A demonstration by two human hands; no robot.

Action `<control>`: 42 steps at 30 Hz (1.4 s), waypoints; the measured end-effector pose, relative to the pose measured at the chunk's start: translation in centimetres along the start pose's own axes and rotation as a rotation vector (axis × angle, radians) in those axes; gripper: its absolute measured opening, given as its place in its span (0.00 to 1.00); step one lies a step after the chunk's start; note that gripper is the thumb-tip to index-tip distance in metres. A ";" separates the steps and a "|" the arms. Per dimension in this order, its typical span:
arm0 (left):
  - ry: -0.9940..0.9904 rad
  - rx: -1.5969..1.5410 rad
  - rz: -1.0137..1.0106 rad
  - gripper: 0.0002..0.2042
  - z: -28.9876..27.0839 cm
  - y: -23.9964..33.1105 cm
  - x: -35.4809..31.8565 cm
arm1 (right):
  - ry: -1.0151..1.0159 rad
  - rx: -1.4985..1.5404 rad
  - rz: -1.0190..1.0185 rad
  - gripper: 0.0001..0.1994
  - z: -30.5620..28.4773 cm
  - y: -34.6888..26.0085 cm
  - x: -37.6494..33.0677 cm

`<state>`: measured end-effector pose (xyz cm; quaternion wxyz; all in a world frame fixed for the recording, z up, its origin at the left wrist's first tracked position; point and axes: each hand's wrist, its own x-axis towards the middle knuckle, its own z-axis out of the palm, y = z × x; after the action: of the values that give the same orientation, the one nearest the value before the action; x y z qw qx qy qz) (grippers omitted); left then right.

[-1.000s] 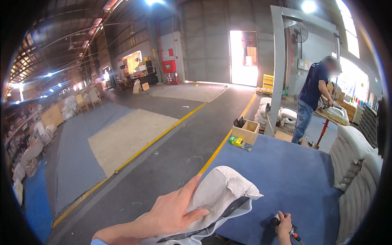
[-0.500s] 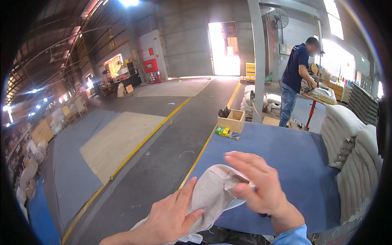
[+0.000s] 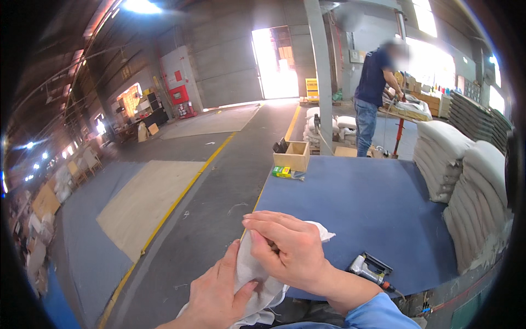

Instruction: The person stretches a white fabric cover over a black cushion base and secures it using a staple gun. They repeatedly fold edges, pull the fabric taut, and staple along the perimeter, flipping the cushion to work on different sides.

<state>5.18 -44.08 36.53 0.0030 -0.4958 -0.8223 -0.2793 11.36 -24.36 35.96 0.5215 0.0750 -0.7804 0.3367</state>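
Note:
A light beige fabric-covered piece [image 3: 247, 268], perhaps an upholstered pad, stands tilted in front of me. My left hand [image 3: 216, 289] grips its left side, with the thumb lying across the near face and the fingers along the far edge. At its upper end, my right hand [image 3: 290, 249] has its fingers curled down over the cloth and the thumb tucked beneath them. Part of the fabric is hidden behind that hand, and a white corner sticks out beyond the knuckles. A staple gun [image 3: 364, 268] with a hose lies at the near edge of the blue-topped table [image 3: 350, 203], right of my wrist.
On the table's far left corner are a wooden box [image 3: 296, 157] and a small green-yellow carton [image 3: 282, 171]. Stacked pale cushions [image 3: 474, 203] line the right side. Beyond a grey post [image 3: 322, 77], a person [image 3: 370, 82] works at a stand. A yellow-lined walkway runs left.
My right hand has gone from raised and outstretched to curled over the fabric's upper end, moving left and down. The view has shifted right, bringing the staple gun into sight.

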 end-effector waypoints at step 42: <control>0.723 -0.293 0.207 0.35 10.2 -8.3 -7.3 | 0.321 1.232 0.677 0.17 2.0 15.3 11.9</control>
<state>4.92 -48.20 22.08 0.2497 -0.4408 -0.6655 -0.5481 -2.58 -11.13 38.93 0.3597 0.0590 -0.3432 0.8657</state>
